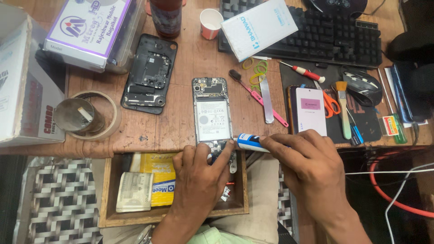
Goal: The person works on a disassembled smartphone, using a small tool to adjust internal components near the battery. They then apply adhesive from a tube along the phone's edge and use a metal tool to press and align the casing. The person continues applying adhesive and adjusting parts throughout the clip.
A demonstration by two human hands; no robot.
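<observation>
An opened phone (pixel 212 113) with its back off lies upright at the desk's front edge, showing its battery and circuit board. My left hand (pixel 199 178) rests on its lower end, index finger stretched to the bottom right corner. My right hand (pixel 307 167) holds a small blue and white tube (pixel 249 142) lying sideways, its tip pointing at the phone's lower edge beside my left fingertip.
A black phone back cover (pixel 150 74) lies to the left, a roll of tape (pixel 88 115) further left. A pink-handled brush (pixel 257 97), metal spatula (pixel 266 99), second phone (pixel 309 110), scissors (pixel 331 103), keyboard (pixel 325 36) and paper cup (pixel 210 22) are around. An open wooden drawer (pixel 108 199) sits below.
</observation>
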